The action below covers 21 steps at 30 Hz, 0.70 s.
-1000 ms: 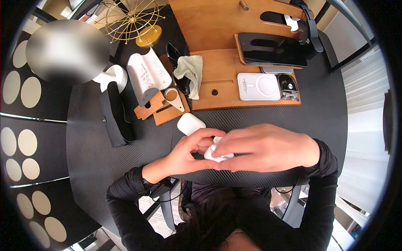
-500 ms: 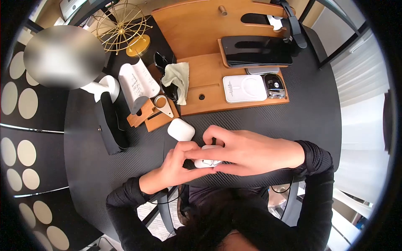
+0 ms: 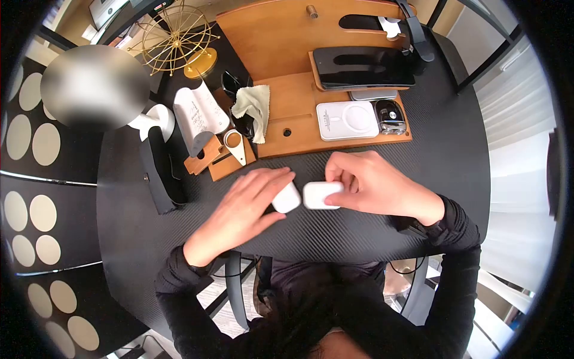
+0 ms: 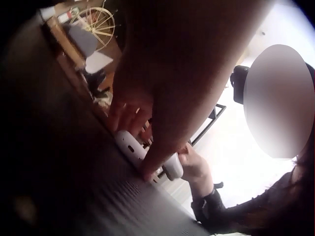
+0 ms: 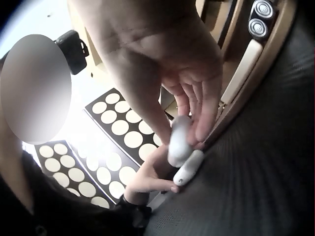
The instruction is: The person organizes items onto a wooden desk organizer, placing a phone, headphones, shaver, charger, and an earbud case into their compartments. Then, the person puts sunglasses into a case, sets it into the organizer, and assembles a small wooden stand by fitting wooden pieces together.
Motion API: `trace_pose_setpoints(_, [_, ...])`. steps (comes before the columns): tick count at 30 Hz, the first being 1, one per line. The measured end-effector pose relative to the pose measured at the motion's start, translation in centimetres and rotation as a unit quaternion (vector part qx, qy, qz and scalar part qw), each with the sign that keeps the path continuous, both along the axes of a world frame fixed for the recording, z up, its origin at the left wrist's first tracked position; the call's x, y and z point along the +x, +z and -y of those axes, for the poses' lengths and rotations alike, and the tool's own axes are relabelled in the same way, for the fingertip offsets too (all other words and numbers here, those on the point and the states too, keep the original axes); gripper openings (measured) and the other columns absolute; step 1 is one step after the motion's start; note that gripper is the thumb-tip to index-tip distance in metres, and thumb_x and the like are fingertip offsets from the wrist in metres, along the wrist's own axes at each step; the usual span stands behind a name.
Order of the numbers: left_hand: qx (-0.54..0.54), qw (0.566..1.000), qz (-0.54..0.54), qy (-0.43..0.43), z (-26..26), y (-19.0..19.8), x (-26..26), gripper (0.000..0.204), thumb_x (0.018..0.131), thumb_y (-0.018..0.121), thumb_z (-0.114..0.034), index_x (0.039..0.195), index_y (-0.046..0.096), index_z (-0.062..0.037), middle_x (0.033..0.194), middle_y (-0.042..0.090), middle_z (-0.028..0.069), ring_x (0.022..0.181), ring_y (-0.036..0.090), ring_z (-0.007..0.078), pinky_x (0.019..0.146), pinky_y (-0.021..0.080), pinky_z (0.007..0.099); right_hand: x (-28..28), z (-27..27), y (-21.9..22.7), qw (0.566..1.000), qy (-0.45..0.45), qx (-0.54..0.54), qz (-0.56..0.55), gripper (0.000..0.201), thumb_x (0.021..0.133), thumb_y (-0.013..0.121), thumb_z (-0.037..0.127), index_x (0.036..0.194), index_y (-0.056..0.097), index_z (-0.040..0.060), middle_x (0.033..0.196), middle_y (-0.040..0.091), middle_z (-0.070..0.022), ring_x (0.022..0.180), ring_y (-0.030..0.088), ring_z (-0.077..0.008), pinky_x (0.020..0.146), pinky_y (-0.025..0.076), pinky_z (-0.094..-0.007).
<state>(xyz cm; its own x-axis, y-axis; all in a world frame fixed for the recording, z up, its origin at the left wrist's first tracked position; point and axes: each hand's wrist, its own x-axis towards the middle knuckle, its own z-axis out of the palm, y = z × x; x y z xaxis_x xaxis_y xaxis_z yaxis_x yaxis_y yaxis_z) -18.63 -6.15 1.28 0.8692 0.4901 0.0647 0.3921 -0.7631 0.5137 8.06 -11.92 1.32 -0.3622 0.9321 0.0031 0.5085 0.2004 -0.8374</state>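
Two white earbud cases with closed lids are side by side over the black desk (image 3: 353, 233). My left hand (image 3: 239, 197) holds the left earbud case (image 3: 287, 199) low at the desk surface. In the left wrist view its thumb and fingers are on opposite sides of that case (image 4: 130, 147), which has a small slot on it. My right hand (image 3: 382, 185) pinches the other earbud case (image 3: 318, 195) by its right end. The right wrist view shows this held case (image 5: 180, 141) between thumb and fingers, just above the left one.
A wooden organizer (image 3: 287, 146) at the back bears a black phone (image 3: 363, 67), a white charging pad (image 3: 347, 121) and a light cloth (image 3: 254, 107). Leftward are a white tray (image 3: 200, 113), a small wooden stand (image 3: 230, 166), a black glasses case (image 3: 160, 173) and a gold wheel ornament (image 3: 177, 45).
Both hands were together around one earbud case with earbuds showing; its lid is now closed. The right hand has drawn right with it, and the left hand has moved onto the case lying on the desk.
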Motion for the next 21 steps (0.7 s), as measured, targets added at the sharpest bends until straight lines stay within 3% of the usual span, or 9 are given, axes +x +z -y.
trace_pose_setpoints(1, [-0.03,0.999,0.02,0.009,0.4,-0.3,0.5,0.077,0.072,0.081,-0.01,0.14,0.047,-0.004,0.132,0.052,0.0158,0.122,0.052,0.0372,0.104,0.043,0.0421,-0.3,-0.2,-0.2,0.994,0.002,-0.051,-0.094,0.023,0.082,0.077,0.012,0.088,0.057,0.0022,0.073,0.066,-0.0089,0.066,0.069,-0.0184,0.056,0.051,-0.0277])
trace_pose_setpoints(4, [-0.094,0.991,0.061,0.067,1.3,-0.9,1.6,0.083,0.072,0.081,-0.01,0.144,0.041,-0.0043,0.133,0.05,0.0189,0.122,0.052,0.0384,0.103,0.044,0.0431,-1.4,-0.7,-1.5,0.996,-0.006,-0.021,-0.086,0.027,0.084,0.078,0.017,0.084,0.057,0.0016,0.074,0.068,-0.0086,0.063,0.067,-0.014,0.054,0.05,-0.0262])
trace_pose_setpoints(6, [-0.108,0.99,0.057,0.072,1.3,-1.2,1.8,0.086,0.072,0.082,-0.011,0.146,0.038,-0.0042,0.132,0.049,0.0207,0.121,0.052,0.039,0.101,0.045,0.0433,-2.1,-1.0,-2.1,0.996,-0.01,0.002,-0.084,0.025,0.085,0.077,0.019,0.084,0.057,0.0026,0.07,0.067,-0.0083,0.061,0.068,-0.0159,0.054,0.049,-0.027])
trace_pose_setpoints(10, [-0.031,0.996,0.036,0.078,1.7,-1.1,2.1,0.083,0.07,0.084,-0.014,0.142,0.044,-0.0035,0.127,0.052,0.0193,0.116,0.054,0.0383,0.098,0.047,0.0429,-3.2,-0.7,-2.5,0.997,-0.019,0.076,-0.022,0.027,0.088,0.072,0.023,0.08,0.053,0.0057,0.062,0.063,-0.011,0.057,0.067,-0.0258,0.052,0.047,-0.0343])
trace_pose_setpoints(12, [-0.012,0.996,0.032,0.084,1.9,-1.1,2.3,0.082,0.069,0.085,-0.016,0.14,0.046,-0.0031,0.124,0.054,0.0189,0.113,0.056,0.0382,0.097,0.047,0.0429,-3.4,-0.5,-2.3,1.0,-0.013,0.018,-0.001,0.028,0.087,0.069,0.028,0.081,0.056,0.0039,0.068,0.065,-0.0155,0.066,0.066,-0.0373,0.06,0.051,-0.0454])
trace_pose_setpoints(14, [0.0,0.995,0.033,0.09,1.9,-1.2,2.6,0.078,0.068,0.086,-0.018,0.135,0.051,-0.0026,0.116,0.059,0.0171,0.108,0.058,0.0381,0.095,0.048,0.0432,-3.0,-0.5,-2.1,1.0,-0.004,0.006,-0.001,0.029,0.089,0.067,0.03,0.084,0.055,0.0042,0.069,0.065,-0.0154,0.068,0.066,-0.0373,0.061,0.051,-0.0452])
trace_pose_setpoints(18, [-0.023,0.995,0.03,0.092,1.1,-0.9,2.5,0.078,0.067,0.087,-0.018,0.135,0.052,-0.0026,0.115,0.062,0.0173,0.107,0.06,0.037,0.095,0.048,0.0428,-1.7,-0.1,-1.2,0.999,0.029,0.021,-0.009,0.03,0.092,0.064,0.033,0.087,0.055,0.0043,0.07,0.066,-0.0133,0.068,0.066,-0.0346,0.06,0.049,-0.044])
trace_pose_setpoints(21, [0.061,0.988,0.072,0.119,-0.8,0.6,2.9,0.08,0.067,0.087,-0.017,0.136,0.05,0.0001,0.115,0.06,0.0193,0.106,0.061,0.0362,0.094,0.049,0.0409,0.1,0.3,-1.4,0.996,0.083,0.005,-0.024,0.03,0.094,0.062,0.033,0.089,0.055,0.0045,0.07,0.066,-0.0114,0.066,0.066,-0.0322,0.058,0.048,-0.0426])
